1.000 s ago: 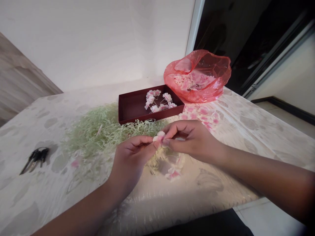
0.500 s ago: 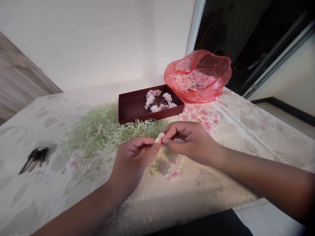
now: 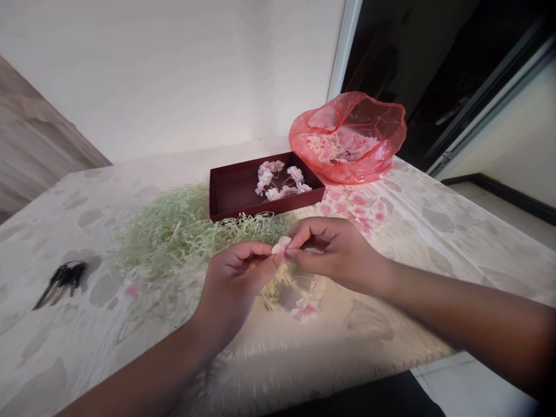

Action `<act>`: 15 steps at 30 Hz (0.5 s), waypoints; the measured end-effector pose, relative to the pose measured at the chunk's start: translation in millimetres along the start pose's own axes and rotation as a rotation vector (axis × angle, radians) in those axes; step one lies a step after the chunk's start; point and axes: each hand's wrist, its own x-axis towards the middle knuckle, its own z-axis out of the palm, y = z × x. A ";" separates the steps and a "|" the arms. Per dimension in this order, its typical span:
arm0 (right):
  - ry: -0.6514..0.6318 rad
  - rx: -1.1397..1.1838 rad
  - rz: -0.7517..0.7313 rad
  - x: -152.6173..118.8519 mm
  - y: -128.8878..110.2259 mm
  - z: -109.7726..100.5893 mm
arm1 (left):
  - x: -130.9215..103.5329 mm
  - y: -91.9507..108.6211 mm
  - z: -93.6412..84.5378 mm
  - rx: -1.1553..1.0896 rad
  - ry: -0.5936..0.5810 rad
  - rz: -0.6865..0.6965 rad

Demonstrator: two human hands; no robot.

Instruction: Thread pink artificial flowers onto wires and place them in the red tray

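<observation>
A small pale pink flower (image 3: 282, 244) is pinched between both hands over the near middle of the table. My left hand (image 3: 237, 278) holds its left side with thumb and index finger. From the right, my right hand (image 3: 336, 252) grips the same flower in a fingertip pinch. Just below the hands lies another pink and white flower (image 3: 306, 308) on the cloth. Behind them a dark red box (image 3: 249, 211) holds a ring of pink and white flowers (image 3: 295, 173) at its right end. Loose petals (image 3: 362, 208) lie right of the box.
Pale green shredded filler (image 3: 174, 231) spreads left of and in front of the box. A translucent red bag (image 3: 369, 171) of petals stands at the back right. Dark keys (image 3: 65, 280) lie at the left on the patterned tablecloth (image 3: 382, 347). A white wall rises behind.
The flower between my fingertips has turned slightly, showing more of its petals. Both hands have stayed almost in place, and the view has shifted very slightly.
</observation>
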 end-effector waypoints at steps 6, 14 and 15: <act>-0.027 0.042 -0.001 -0.4 1.5 0.2 | -1.7 -0.7 -0.5 0.025 -0.009 0.032; -0.090 -0.021 -0.020 -0.7 1.9 0.5 | -1.2 1.8 1.1 0.043 0.005 0.022; -0.096 -0.029 -0.015 -0.8 1.4 0.8 | -1.3 2.0 1.4 0.044 0.006 0.018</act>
